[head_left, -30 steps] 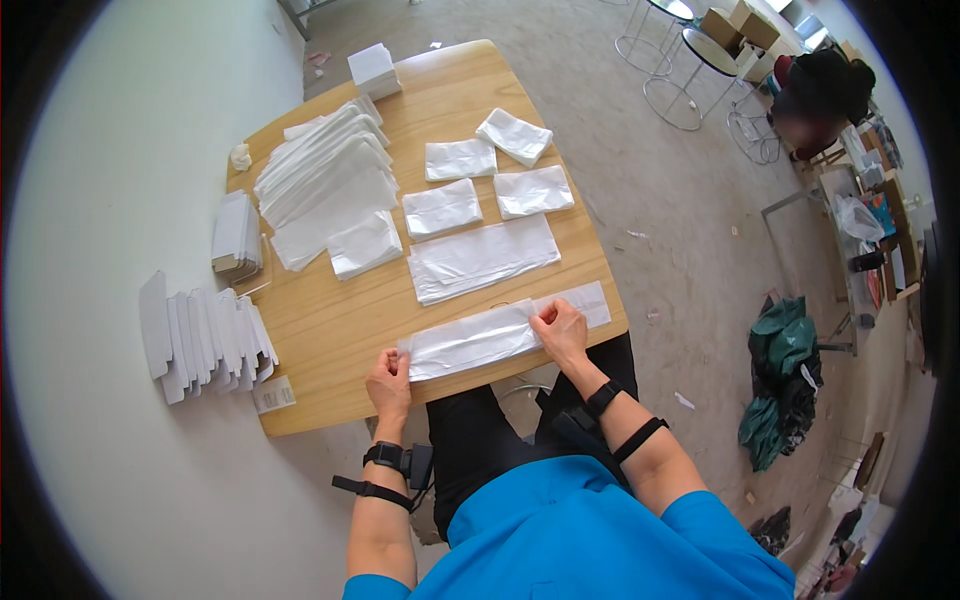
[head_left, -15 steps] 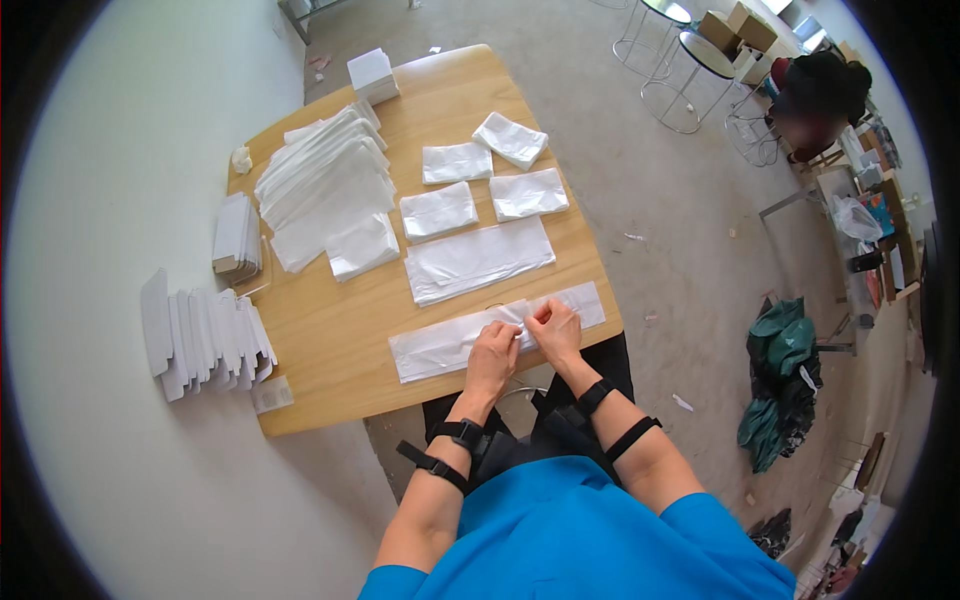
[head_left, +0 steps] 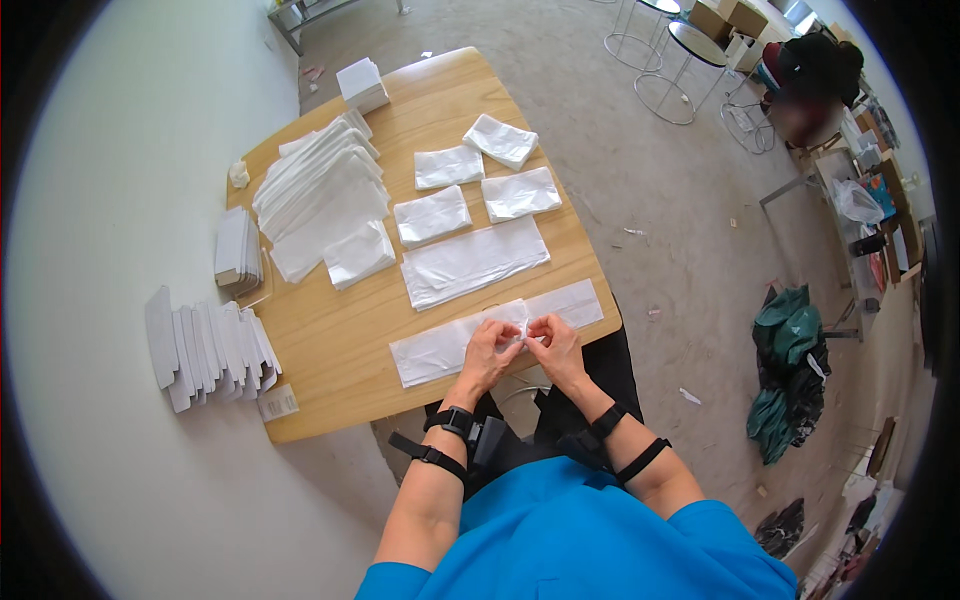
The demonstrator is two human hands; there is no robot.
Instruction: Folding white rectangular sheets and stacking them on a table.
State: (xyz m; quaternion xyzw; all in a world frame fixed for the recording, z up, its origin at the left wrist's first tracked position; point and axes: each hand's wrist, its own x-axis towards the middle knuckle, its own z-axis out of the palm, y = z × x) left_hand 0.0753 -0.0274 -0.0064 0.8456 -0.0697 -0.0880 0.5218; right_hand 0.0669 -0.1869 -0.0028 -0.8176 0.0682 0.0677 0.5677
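Observation:
A long strip of thin white sheeting (head_left: 432, 356) lies along the table's near edge. My left hand (head_left: 489, 353) and my right hand (head_left: 556, 347) meet over its middle. Thumb and fingertips of each are pinched together on a bit of the strip's edge, side by side. Beyond my hands rests a wider folded white sheet (head_left: 475, 263). Past that sit several smaller folded white packets (head_left: 432, 215), one of them askew (head_left: 500, 141). At the left spreads a fanned pile of white sheets (head_left: 318, 195). What exactly lies between my fingertips is partly hidden.
White card stacks stand at the table's far corner (head_left: 363, 86) and left edge (head_left: 237, 247), with a row of white folded cartons (head_left: 215, 350) nearby. A wall (head_left: 110, 250) runs along the left. On the right are stools (head_left: 697, 45), dark green bags (head_left: 785, 375) and a bent-over person (head_left: 815, 85).
My fingertips have drawn together over the strip's middle, my right hand slightly lower. A small piece of the sheeting now stands up between them. The view has shifted a little.

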